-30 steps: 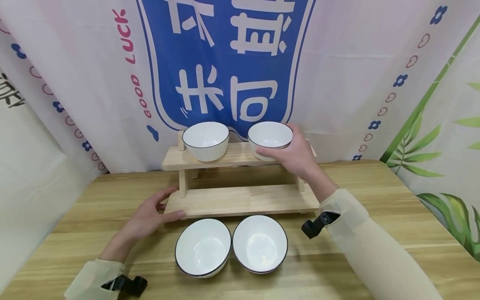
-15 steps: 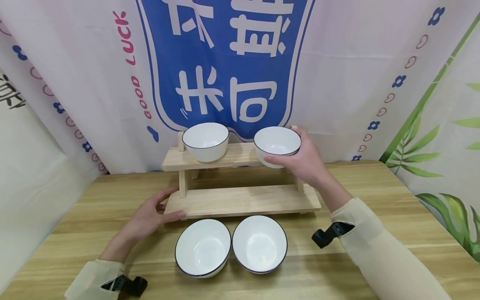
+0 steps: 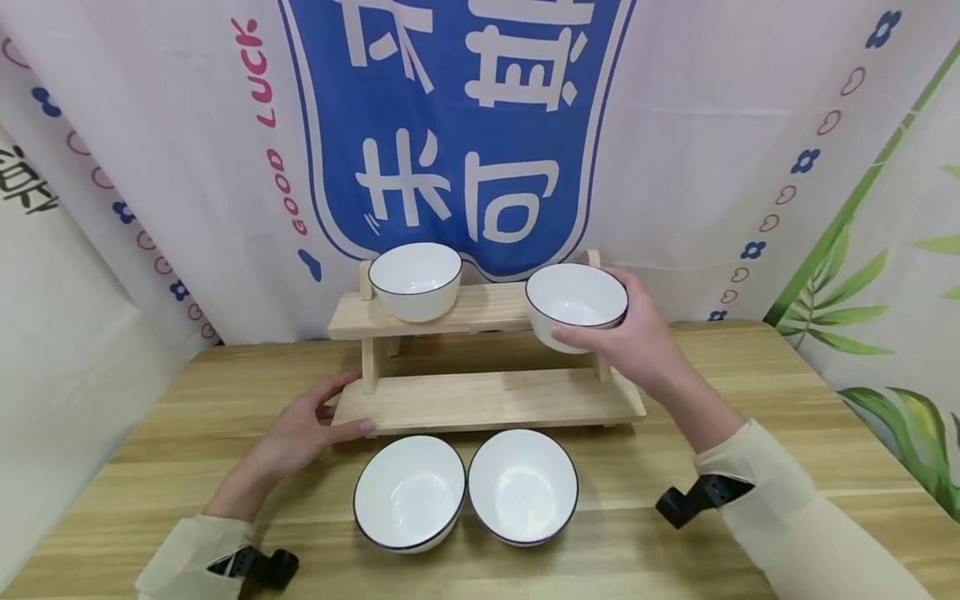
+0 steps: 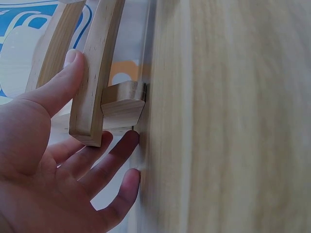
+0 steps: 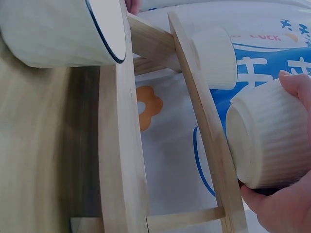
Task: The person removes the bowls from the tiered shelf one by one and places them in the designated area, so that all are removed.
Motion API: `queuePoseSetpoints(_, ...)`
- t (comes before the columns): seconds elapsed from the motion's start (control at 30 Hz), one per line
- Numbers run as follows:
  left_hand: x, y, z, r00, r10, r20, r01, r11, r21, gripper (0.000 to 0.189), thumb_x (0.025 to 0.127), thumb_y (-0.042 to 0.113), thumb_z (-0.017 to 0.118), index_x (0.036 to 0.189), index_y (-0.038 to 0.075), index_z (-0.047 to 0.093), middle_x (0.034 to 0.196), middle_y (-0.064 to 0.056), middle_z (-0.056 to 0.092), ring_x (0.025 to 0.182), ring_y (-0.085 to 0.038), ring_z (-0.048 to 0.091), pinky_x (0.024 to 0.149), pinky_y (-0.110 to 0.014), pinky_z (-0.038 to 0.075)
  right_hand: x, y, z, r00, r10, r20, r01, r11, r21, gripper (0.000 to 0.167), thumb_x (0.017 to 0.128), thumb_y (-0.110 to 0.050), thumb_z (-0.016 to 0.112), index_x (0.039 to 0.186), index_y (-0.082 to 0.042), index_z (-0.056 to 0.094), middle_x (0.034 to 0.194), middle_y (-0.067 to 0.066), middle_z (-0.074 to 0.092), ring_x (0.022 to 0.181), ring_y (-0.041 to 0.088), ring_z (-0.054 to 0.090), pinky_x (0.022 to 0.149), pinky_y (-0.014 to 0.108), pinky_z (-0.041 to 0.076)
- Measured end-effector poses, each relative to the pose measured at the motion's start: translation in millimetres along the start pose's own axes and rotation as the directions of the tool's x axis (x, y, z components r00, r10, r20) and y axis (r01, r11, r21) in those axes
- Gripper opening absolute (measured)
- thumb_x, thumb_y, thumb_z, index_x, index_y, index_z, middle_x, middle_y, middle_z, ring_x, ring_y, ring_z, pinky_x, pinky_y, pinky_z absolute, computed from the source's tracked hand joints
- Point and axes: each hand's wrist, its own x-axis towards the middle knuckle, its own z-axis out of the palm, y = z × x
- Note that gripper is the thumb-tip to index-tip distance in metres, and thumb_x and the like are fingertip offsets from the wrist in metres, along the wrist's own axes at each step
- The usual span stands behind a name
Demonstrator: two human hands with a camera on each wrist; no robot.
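Observation:
My right hand grips a white bowl with a dark rim, thumb on the near side and fingers behind. The bowl is at the right end of the two-tier wooden stand, overlapping the upper shelf's front edge. In the right wrist view its ribbed side and base show close to the shelf board; whether they touch I cannot tell. A second white bowl stands upright on the upper shelf's left part. My left hand holds the lower shelf's left end, thumb on top, fingers around the board's end.
Two more white bowls, a left one and a right one, sit side by side on the wooden table, just before the stand. A printed curtain hangs close behind the stand.
My right hand and its bowl have moved right and toward me along the upper shelf. My left hand stays at the stand's left end, and the other bowls are where they were.

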Motion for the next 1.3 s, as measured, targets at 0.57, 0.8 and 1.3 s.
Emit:
queuePoseSetpoints(0.57, 0.2, 0.2, -0.7, 1.0, -0.01, 0.009, 0.01, 1.0, 0.003, 0.103, 0.093, 0.057, 0.08, 0.171, 0.016, 0.028, 0.169, -0.025, 0.036, 0.137, -0.045, 0.054, 0.095, -0.048, 0.053, -51.9, 15, -28, 0.991, -0.086, 0.098, 0.096, 0.99, -0.106, 0.107, 0.08, -0.023, 0.097, 0.163, -0.007, 0.032, 0.155, 0.015, 0.049, 0.135, 0.036, 0.059, 0.097, 0.019, 0.053)
queuePoseSetpoints(0.8, 0.2, 1.2, -0.5, 1.0, -0.008, 0.009, 0.008, 1.0, 0.003, 0.103, 0.092, 0.057, 0.081, 0.171, 0.015, 0.028, 0.169, -0.025, 0.036, 0.137, -0.045, 0.054, 0.094, -0.047, 0.053, -66.2, 26, -31, 0.984, -0.125, 0.125, 0.141, 0.982, -0.126, 0.104, 0.078, -0.022, 0.098, 0.16, -0.007, 0.036, 0.152, 0.017, 0.052, 0.129, 0.036, 0.063, 0.097, 0.019, 0.054)
queuePoseSetpoints(1.3, 1.0, 0.6, -0.4, 1.0, -0.011, 0.013, 0.011, 1.0, 0.0, 0.103, 0.092, 0.056, 0.081, 0.171, 0.015, 0.028, 0.168, -0.025, 0.037, 0.136, -0.044, 0.054, 0.094, -0.046, 0.053, -86.1, 49, -42, 0.961, -0.204, 0.189, 0.222, 0.972, -0.081, 0.103, 0.072, -0.007, 0.099, 0.157, -0.011, 0.041, 0.149, 0.018, 0.052, 0.117, 0.016, 0.067, 0.094, 0.022, 0.057)
